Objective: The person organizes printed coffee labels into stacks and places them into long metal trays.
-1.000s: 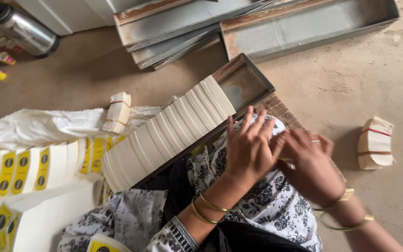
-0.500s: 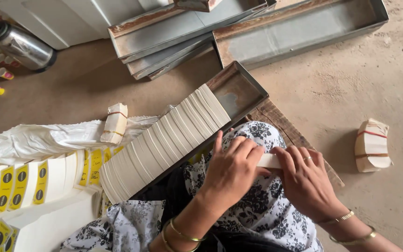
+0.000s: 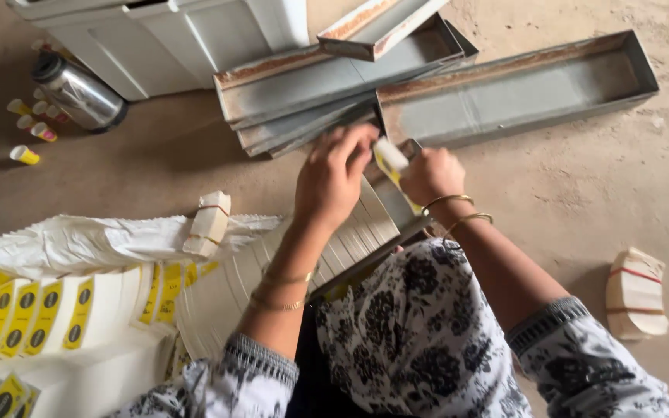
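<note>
In the head view, a small stack point(image 3: 391, 159) of flat white-and-yellow cartons is held between both hands above the far end of a long metal tray point(image 3: 396, 203). The left hand point(image 3: 333, 179) is closed over the stack's near side, fingers curled round it; the right hand point(image 3: 430, 175) is clamped on its other edge. A long row of cartons point(image 3: 272, 271) is seen standing on edge in the tray. The stack is judged light, thin and easily bent or fanned apart, so it is best gripped across both faces, near the middle. A banded bundle point(image 3: 209, 223) lies on white sacking point(image 3: 79, 241), another point(image 3: 635, 294) to the right. Empty metal trays point(image 3: 520, 89), a steel flask point(image 3: 79, 94) and small cups point(image 3: 25, 155) rest on a bare, dusty concrete floor point(image 3: 582, 193).
</note>
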